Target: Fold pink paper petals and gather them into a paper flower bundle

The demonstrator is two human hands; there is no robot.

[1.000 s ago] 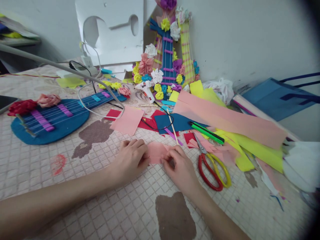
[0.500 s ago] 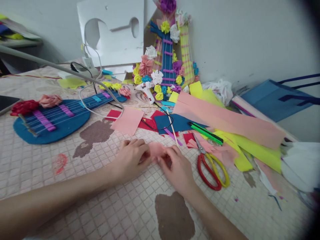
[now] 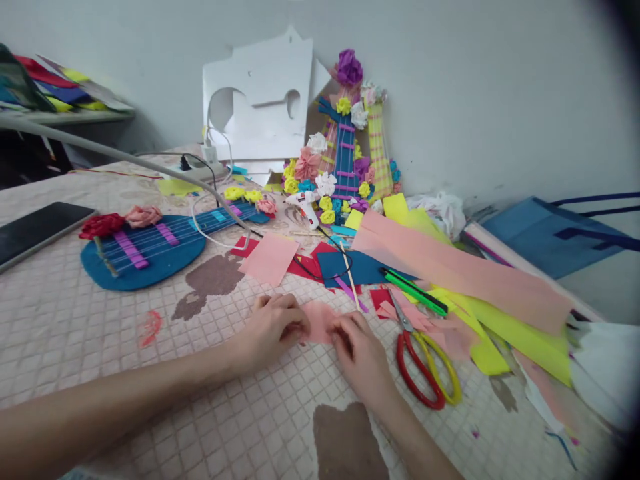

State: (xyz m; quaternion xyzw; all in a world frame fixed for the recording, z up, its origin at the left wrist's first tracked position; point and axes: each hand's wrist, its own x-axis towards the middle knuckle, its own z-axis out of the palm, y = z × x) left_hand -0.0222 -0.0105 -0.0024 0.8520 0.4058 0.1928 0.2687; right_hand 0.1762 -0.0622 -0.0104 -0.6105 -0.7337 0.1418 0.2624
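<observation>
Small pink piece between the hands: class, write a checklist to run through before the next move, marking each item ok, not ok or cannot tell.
1. Small pink piece held at both sides by left hand and right hand: ok.
2. Scissors laid down, apart from the right hand: ok.
3. Green cutter blade retracted: cannot tell.
4. Glue gun cool: cannot tell.
5. Loose pink scraps tidied away: not ok, scattered beside the scissors.

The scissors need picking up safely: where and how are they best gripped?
Probably by the red and yellow handles, the right hand, once free of its pink paper, coming from the near side: the handles point toward the person, the blades away.
</observation>
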